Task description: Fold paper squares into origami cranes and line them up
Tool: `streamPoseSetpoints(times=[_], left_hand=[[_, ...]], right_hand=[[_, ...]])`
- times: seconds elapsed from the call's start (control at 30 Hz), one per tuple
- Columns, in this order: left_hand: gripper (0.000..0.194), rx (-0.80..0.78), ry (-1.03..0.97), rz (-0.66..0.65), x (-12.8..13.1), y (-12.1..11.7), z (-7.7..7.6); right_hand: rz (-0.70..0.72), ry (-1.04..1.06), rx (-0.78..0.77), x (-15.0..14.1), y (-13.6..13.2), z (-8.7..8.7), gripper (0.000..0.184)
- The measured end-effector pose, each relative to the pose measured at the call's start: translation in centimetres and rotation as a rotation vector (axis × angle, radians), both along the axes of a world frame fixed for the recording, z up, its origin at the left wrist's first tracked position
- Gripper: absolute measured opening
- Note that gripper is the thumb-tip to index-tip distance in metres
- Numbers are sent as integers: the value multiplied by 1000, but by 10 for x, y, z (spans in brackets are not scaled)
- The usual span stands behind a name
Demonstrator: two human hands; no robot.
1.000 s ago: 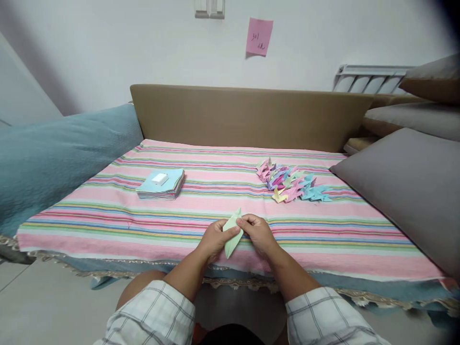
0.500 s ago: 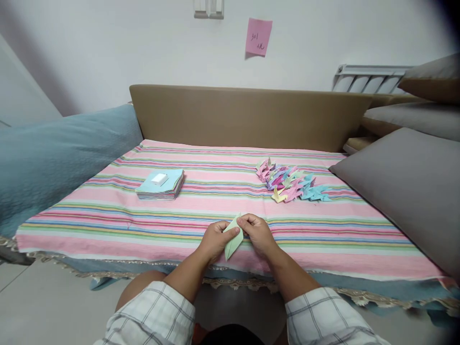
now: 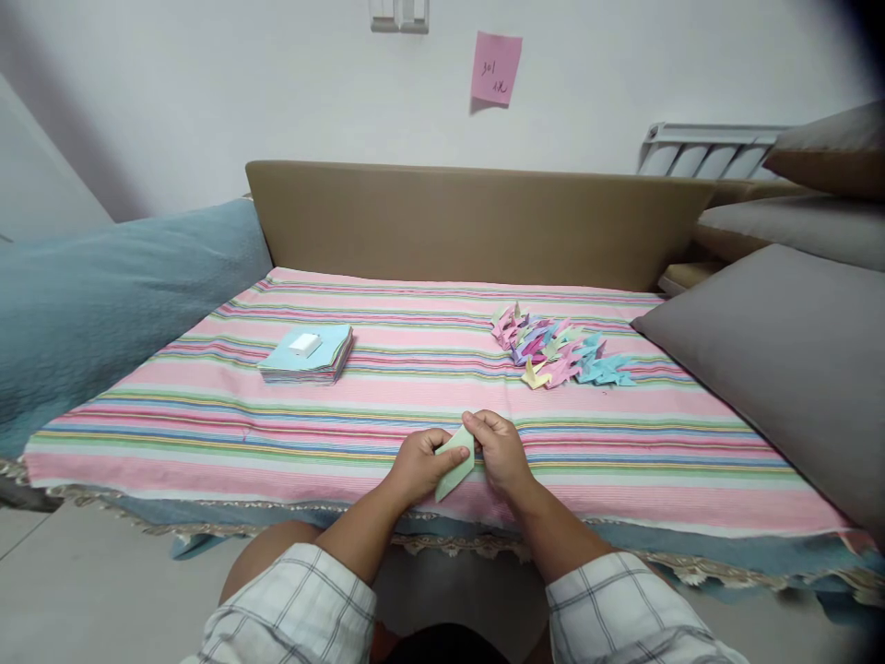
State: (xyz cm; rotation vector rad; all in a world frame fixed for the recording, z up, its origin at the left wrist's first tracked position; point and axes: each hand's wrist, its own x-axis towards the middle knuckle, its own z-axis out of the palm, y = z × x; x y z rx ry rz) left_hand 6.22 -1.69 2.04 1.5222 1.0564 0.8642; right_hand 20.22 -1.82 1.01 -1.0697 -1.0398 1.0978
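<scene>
A pale green folded paper (image 3: 456, 468) is pinched between both hands just above the near edge of the striped cloth (image 3: 346, 424). My left hand (image 3: 418, 464) grips its left side, fingers curled, thumb on top. My right hand (image 3: 501, 452) pinches the paper's upper tip with closed fingers. A stack of coloured paper squares (image 3: 308, 355) with a small white block on top lies to the far left. A heap of folded paper shapes (image 3: 557, 348) in pink, purple, yellow and blue lies to the far right.
A teal cushion (image 3: 103, 295) borders the cloth on the left and grey cushions (image 3: 781, 350) on the right. A tan backrest (image 3: 470, 221) runs behind, with a pink note (image 3: 496, 69) on the wall. My knees in checked shorts (image 3: 297, 609) are below.
The upper tip of the green paper has been folded down, so the piece looks shorter. Both hands have shifted slightly lower and closer together.
</scene>
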Motion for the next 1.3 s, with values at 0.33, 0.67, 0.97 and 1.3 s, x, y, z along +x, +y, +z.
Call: streamPoseSetpoints(times=[0.33,0.67,0.97,1.3], left_hand=[[32,-85,9,3,-2,-4,1],[35,-303,-524,239,3,2,3],[36,-413,-605,216,-4,7,8],[36,-455,-771,342,-5,12,11]], right_hand=[[14,27,-28,-1,3,-1,41],[235,-197,-82,5,1,7,45],[341,-417,50,0,-5,8,27],[415,-485,10,-6,-8,4,36]])
